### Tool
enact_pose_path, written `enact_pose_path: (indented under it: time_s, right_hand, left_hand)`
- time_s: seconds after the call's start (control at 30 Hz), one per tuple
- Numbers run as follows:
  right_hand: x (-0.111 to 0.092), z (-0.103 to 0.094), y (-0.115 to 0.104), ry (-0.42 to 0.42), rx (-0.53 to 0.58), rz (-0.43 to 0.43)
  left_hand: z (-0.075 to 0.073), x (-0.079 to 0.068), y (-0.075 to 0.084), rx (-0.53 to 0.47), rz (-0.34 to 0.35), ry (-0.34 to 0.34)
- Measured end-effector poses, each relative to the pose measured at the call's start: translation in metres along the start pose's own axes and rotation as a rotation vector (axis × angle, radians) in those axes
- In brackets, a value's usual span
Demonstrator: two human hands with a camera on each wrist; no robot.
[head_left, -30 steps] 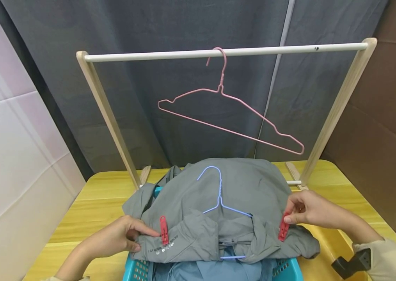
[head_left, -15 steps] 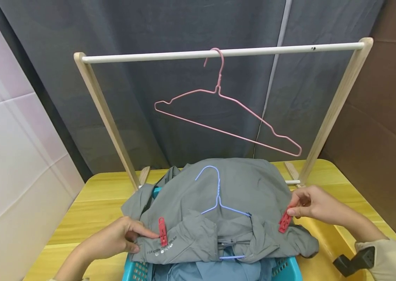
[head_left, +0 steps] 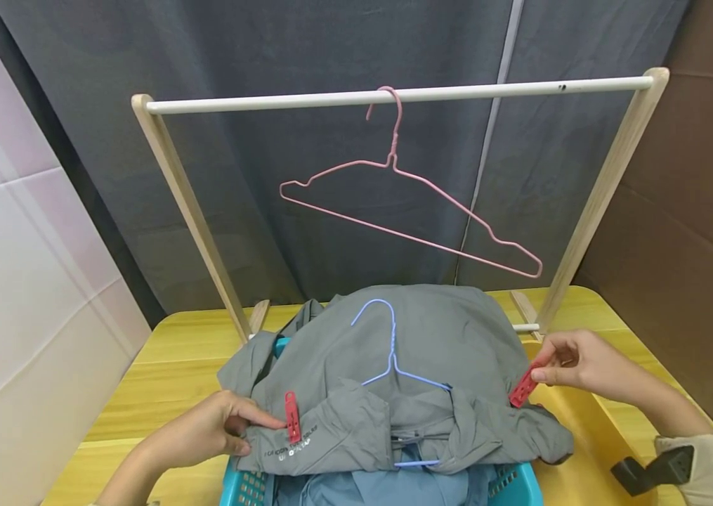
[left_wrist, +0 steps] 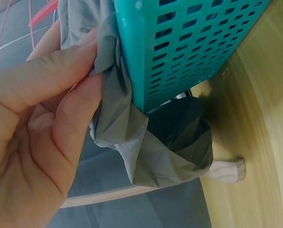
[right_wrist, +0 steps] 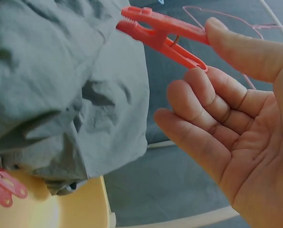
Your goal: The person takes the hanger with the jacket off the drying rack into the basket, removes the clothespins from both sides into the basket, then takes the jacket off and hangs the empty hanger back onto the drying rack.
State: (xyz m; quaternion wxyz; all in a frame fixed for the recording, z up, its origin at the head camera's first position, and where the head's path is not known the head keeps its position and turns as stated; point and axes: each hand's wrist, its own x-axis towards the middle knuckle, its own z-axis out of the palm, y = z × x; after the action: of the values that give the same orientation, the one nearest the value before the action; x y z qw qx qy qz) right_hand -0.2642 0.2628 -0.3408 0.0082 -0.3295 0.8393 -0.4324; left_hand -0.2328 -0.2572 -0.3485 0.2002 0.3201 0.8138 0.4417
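A grey garment with small printed lettering lies over a turquoise basket, with a blue wire hanger set in it. In the head view, my left hand is at its left end, and the left wrist view shows thumb and fingers pinching the grey cloth. A red clothespin stands on the cloth beside the left fingertips. Between right thumb and forefinger, my right hand pinches another red clothespin. Its tip points at the garment, apart from the cloth in the right wrist view.
A pink hanger hangs from the white rod of a wooden rack behind. Beside the basket on the right is a yellow bin, with several red clothespins inside. Blue cloth lies in the basket.
My right hand has moved up and to the right with its clothespin, away from the garment's right part. The left hand and the other clothespin have stayed put.
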Motion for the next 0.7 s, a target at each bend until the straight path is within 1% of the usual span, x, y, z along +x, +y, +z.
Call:
enact_pose_path:
  time_s: [0.2,0.37,0.5,0.6,0.7]
  right_hand:
    - [-0.006,-0.004,0.002,0.028,-0.024,0.036]
    - [-0.01,-0.004,0.006,0.073,-0.068,0.076]
    - [-0.014,-0.005,0.012,0.122,-0.08,0.107]
    - [-0.017,-0.006,0.019,0.149,-0.08,0.107]
    - [-0.022,-0.007,0.026,0.175,-0.108,0.149]
  left_hand:
    - [0.0,-0.001,-0.002,-0.015,0.012,-0.004]
    - [0.0,-0.001,-0.001,-0.032,0.011,-0.009]
    - [0.0,0.0,-0.001,-0.034,0.011,-0.012]
    - [0.0,0.0,-0.002,-0.027,0.02,-0.012]
    - [0.0,0.0,-0.002,-0.026,0.02,-0.014]
